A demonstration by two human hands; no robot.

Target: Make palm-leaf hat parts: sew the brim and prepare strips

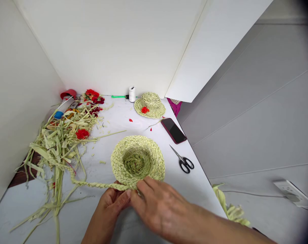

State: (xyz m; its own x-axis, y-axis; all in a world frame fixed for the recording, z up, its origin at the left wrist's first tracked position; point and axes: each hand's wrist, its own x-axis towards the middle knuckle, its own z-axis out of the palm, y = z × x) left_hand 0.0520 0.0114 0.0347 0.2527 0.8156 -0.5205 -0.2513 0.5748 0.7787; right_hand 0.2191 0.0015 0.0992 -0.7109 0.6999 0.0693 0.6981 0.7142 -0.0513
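A woven straw hat (pixel 156 152) lies upside down on the table, its hollow crown facing up. From its near edge a plaited straw braid (pixel 99 185) runs left to loose strands. My left hand (pixel 115 200) pinches the braid where it meets the brim, thumb on top. Just beside it, my right hand (pixel 154 203) has its fingers closed on the near edge of the brim. The two hands nearly touch at the thumbs. Whatever sits between the right fingertips, such as a needle, is hidden.
Loose straw strands (pixel 52 142) pile up on the left with red flowers (pixel 82 134). A finished small hat (pixel 150 103) and a white thread spool (pixel 132 94) stand at the back. On the right lie a phone (pixel 173 130) and black-handled scissors (pixel 184 163) near the table edge.
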